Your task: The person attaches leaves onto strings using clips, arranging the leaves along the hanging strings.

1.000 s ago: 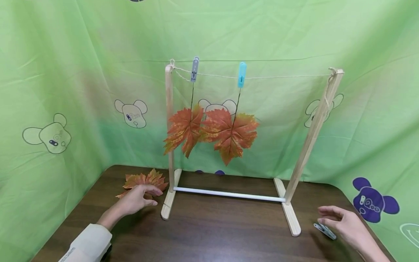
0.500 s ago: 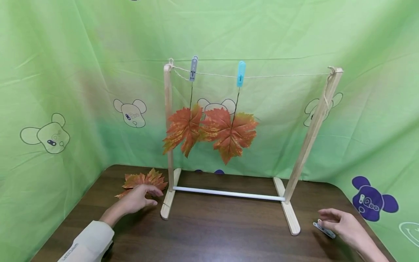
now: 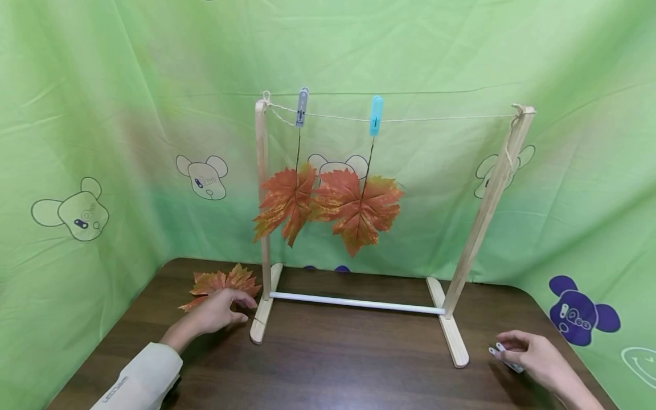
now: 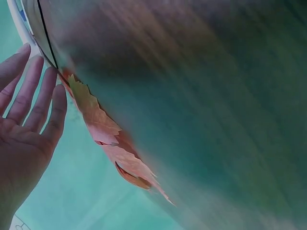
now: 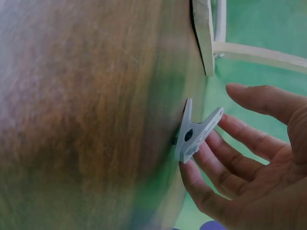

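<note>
My left hand (image 3: 215,313) hovers over the near edge of an orange-red artificial maple leaf (image 3: 240,278) lying at the table's left. In the left wrist view, its fingers are spread beside the leaf (image 4: 103,124) and grip nothing. At the right, my right hand (image 3: 538,357) is at a pale grey clothespin (image 5: 199,136) near the tabletop. Its fingertips touch the clothespin's side, while the thumb stands apart from it in the right wrist view. Part of the clothespin is hidden by the hand in the head view.
A wooden frame (image 3: 479,228) with a white crossbar (image 3: 353,302) stands mid-table. From its string (image 3: 441,119), a grey clothespin (image 3: 302,107) and a blue clothespin (image 3: 376,115) hold two maple leaves (image 3: 361,208) by their stems. A green printed curtain (image 3: 128,199) surrounds the table (image 3: 348,364).
My right hand has lowered slightly toward the clothespin, which has tipped from lying flat so that its two handle ends now show apart. My left hand stays over the leaf.
</note>
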Demonstrator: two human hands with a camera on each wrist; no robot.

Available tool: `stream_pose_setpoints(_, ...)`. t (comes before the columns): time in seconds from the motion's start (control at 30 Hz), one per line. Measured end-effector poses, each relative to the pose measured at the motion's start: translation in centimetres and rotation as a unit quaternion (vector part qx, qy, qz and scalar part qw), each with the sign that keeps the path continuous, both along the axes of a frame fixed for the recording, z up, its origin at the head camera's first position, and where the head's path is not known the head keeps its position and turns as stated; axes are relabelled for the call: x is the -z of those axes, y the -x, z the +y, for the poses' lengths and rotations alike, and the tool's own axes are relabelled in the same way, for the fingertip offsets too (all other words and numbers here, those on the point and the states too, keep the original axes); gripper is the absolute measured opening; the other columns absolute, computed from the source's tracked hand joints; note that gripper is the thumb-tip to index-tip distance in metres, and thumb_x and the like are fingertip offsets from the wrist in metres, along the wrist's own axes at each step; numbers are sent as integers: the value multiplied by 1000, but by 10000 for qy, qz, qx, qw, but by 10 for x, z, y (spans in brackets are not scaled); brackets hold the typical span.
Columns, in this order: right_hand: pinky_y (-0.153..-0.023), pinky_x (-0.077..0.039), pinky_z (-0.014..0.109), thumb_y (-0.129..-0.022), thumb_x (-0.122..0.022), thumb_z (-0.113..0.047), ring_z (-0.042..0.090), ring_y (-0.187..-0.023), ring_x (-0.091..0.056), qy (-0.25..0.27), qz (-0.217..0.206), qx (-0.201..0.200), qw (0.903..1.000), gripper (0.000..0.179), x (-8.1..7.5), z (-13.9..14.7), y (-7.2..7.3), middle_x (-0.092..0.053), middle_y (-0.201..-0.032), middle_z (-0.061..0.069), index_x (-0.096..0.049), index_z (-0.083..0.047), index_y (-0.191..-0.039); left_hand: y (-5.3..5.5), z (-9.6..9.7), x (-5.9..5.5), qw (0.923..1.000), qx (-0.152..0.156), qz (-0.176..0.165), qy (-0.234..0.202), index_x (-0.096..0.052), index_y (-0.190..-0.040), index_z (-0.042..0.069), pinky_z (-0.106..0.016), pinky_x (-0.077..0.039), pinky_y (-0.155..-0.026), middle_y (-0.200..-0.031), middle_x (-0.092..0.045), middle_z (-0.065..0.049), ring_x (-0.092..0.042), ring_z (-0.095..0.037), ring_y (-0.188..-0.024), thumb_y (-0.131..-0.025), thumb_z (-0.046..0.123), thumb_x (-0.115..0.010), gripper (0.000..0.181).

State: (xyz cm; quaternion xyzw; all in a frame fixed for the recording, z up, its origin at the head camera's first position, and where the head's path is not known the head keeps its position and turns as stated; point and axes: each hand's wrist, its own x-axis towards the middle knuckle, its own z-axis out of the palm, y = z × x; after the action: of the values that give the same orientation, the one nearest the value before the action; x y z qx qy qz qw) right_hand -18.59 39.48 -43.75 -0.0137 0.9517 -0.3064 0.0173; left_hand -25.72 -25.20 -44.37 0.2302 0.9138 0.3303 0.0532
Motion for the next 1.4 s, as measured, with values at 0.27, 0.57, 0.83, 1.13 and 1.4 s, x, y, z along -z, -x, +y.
stream_pose_setpoints(0.27,-64,-52,22,-89,-81,-8,-7,-72,-58,-142,81,19,9999,35,7,0,2,-76,-95,12,-68,15,-112,5,1,1,9999,60,37,127,-78,-108,9,-40,-60,-86,-104,-78,-2,-73,-24,-102,-88,2,-81,21)
stream_pose_setpoints(0.57,-62,-48,23,-88,-81,-14,-2,-69,-53,-369,9,157,9992,27,9,-1,7,-71,-90,2,-73,4,-107,8,1,3,9997,-21,-119,196,-78,-105,11,-40,-59,-86,-103,-77,1,-72,-23,-102,-88,1,-81,20)
stream_pose_setpoints(0.83,-67,-43,26,-82,-82,-18,4,-74,-51,-831,97,172,9963,25,8,-5,12,-67,-89,-1,-75,-4,-101,11,1,0,9997,-114,-150,162,-79,-102,8,-42,-59,-85,-97,-76,0,-71,-22,-98,-86,-1,-81,18)
stream_pose_setpoints(1.13,-67,-41,27,-80,-83,-16,5,-72,-50,-864,199,197,9959,18,11,-6,12,-63,-84,-3,-74,-9,-94,13,3,1,9994,-154,-185,251,-78,-98,9,-37,-58,-82,-95,-76,1,-70,-18,-95,-87,-3,-79,17)
stream_pose_setpoints(1.4,-65,-39,25,-79,-81,-10,3,-70,-47,-850,291,140,9959,12,14,-6,11,-60,-81,-4,-72,-10,-88,14,3,1,9994,-59,-99,312,-77,-94,11,-32,-56,-75,-93,-76,2,-68,-13,-89,-87,-4,-79,17)
